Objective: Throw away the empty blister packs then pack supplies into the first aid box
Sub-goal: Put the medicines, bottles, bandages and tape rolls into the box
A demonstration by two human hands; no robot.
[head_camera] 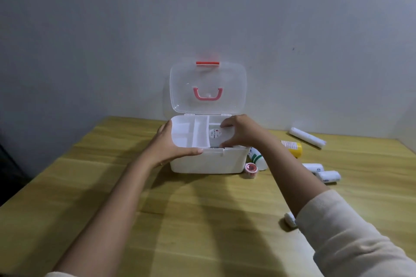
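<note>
A white first aid box (209, 161) stands on the wooden table with its clear lid (208, 87) upright against the wall. A white divided tray (190, 134) sits in its left half. My left hand (173, 144) grips the box's front-left corner, thumb along the rim. My right hand (240, 130) reaches into the right half and holds a white round container (215, 134) with a small red mark on its label. No blister packs are in view.
Right of the box lie a pink tape roll (251, 170), a green-and-white bottle (256, 157), a yellow bottle (292, 147), a long white bandage roll (307, 137), two short rolls (322, 172), and one roll (290, 219) near my right sleeve.
</note>
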